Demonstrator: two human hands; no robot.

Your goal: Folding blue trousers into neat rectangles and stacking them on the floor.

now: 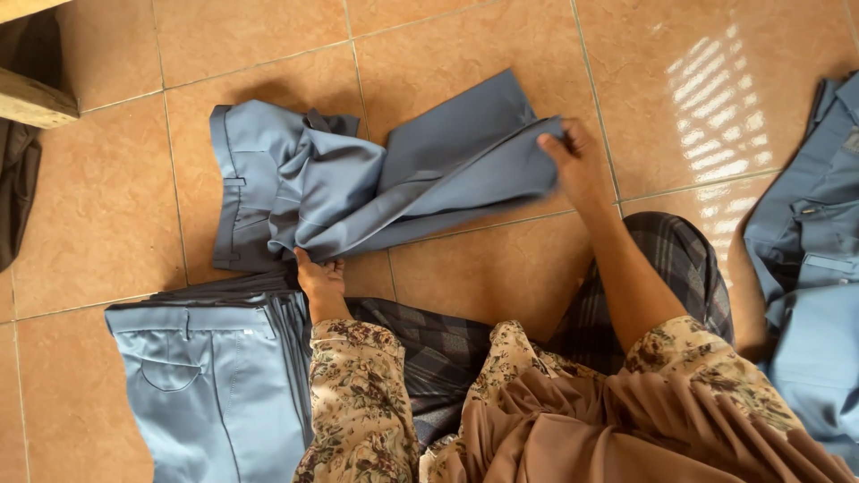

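Observation:
A pair of grey-blue trousers (358,174) lies crumpled on the tiled floor in front of me, waistband to the left, legs stretching right. My left hand (319,277) grips the fabric at the near edge by the seat. My right hand (573,161) pinches the far end of the legs. Both arms wear floral sleeves.
A stack of folded grey-blue trousers (210,385) sits at the lower left. More blue garments (810,259) lie at the right edge. A wooden furniture edge (31,98) and dark cloth (18,179) are at the upper left. A plaid cloth (438,349) covers my lap.

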